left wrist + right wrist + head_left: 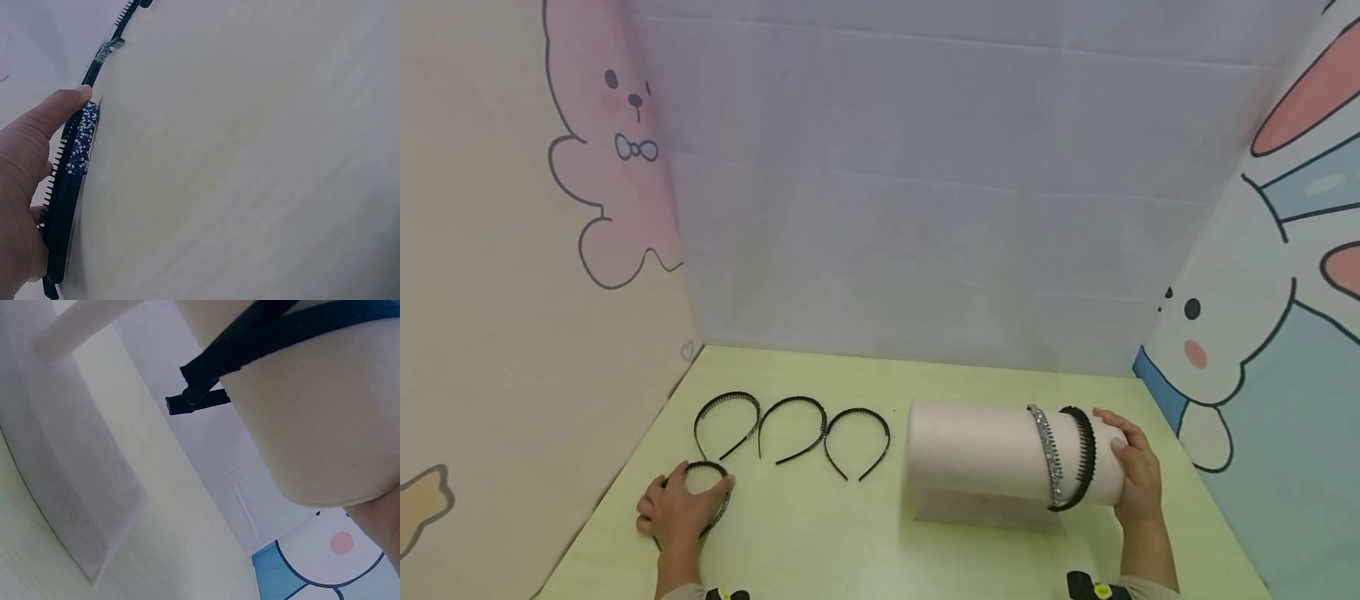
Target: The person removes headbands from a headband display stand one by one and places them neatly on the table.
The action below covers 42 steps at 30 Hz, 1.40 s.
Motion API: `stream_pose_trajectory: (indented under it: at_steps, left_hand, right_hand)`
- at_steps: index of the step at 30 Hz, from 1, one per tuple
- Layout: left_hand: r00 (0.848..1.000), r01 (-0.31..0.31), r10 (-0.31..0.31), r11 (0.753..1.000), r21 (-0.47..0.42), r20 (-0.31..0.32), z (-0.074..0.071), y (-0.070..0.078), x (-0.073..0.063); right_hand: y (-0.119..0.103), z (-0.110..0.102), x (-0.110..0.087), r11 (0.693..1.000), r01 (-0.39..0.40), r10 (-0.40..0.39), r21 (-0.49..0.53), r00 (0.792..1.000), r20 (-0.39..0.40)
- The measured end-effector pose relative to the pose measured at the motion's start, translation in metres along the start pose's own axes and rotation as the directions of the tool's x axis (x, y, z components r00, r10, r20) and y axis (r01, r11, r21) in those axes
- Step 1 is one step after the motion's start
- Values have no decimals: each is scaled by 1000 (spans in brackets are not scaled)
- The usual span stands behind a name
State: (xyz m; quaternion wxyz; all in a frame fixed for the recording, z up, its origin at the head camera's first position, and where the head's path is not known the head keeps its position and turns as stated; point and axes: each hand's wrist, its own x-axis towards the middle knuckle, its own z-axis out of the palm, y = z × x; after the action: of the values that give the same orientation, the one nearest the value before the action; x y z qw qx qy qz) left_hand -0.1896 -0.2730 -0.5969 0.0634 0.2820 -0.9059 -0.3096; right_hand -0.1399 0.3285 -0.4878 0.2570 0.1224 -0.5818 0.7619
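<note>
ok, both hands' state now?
Left hand: holding a black headband.
Right hand: holding the end of the pale cylinder.

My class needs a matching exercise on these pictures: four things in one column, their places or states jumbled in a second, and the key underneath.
Column one
1. Left hand
2. Right hand
3. Silver headband
4. Pale base

Column two
A. Beneath the pale cylinder
B. Holding a glitter-trimmed black headband
C. Around the cylinder
D. Touching the cylinder's end

Pairs: 1-B, 2-D, 3-C, 4-A
</note>
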Motion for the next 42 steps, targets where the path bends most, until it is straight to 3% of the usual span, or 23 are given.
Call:
stream_pose_trajectory:
  at_steps: [7, 12, 20, 23, 26, 32, 37, 42]
  left_hand:
    - [1000, -18, 18, 999, 26, 11, 0, 3, 4]
    - [1000, -17, 17, 1000, 17, -3, -1, 5, -1]
    - [987, -93, 72, 985, -142, -146, -1, 21, -26]
    - [985, -99, 70, 978, -181, -159, 1, 25, -38]
    - [983, -104, 68, 971, -216, -171, 6, 29, -47]
    - [975, -165, 107, 935, -315, -193, 10, 45, -60]
    - [970, -219, 157, 893, -394, -184, 6, 60, -68]
    - [962, -264, 205, 862, -433, -179, 1, 70, -74]
  right_hand:
    - [-1, 1, 3, 1000, -3, 3, 1, 1000, -2]
    - [-1, 0, 1, 1000, 6, -6, -1, 1000, 19]
    - [-1, 1, 2, 996, -51, 48, -71, 998, -40]
    - [0, 2, 1, 994, -73, 69, -84, 996, -57]
    - [0, 1, 0, 997, -46, 45, -58, 999, -30]
    - [-3, -1, 2, 998, -31, 30, -56, 999, -22]
    - [-3, -1, 2, 996, -50, 47, -69, 998, -42]
    - [1, 0, 1, 1000, -8, 8, -27, 1000, -1]
